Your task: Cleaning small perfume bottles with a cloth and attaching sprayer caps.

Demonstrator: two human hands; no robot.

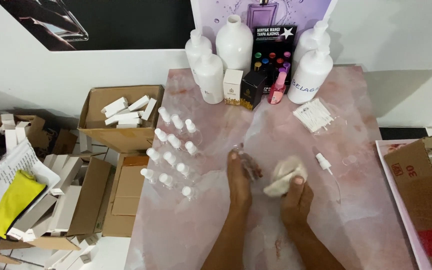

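My left hand (239, 181) grips a small clear glass bottle (246, 161) above the pink marble tabletop (216, 225). Close beside it, my right hand (296, 197) is closed around a crumpled white cloth (283, 175), which touches or nearly touches the bottle. To the left of my hands stand several small clear spray bottles (173, 152) with white caps, set in rows. A loose white spray pump (324, 162) with its thin tube lies on the table just right of my right hand.
Large white bottles (234, 42), two small boxes (243, 87), a pink bottle (277, 87) and a black display (274, 50) line the far edge. A pile of white sticks (314, 115) lies at right. Cardboard boxes (121, 112) sit left; another (421, 185) at right.
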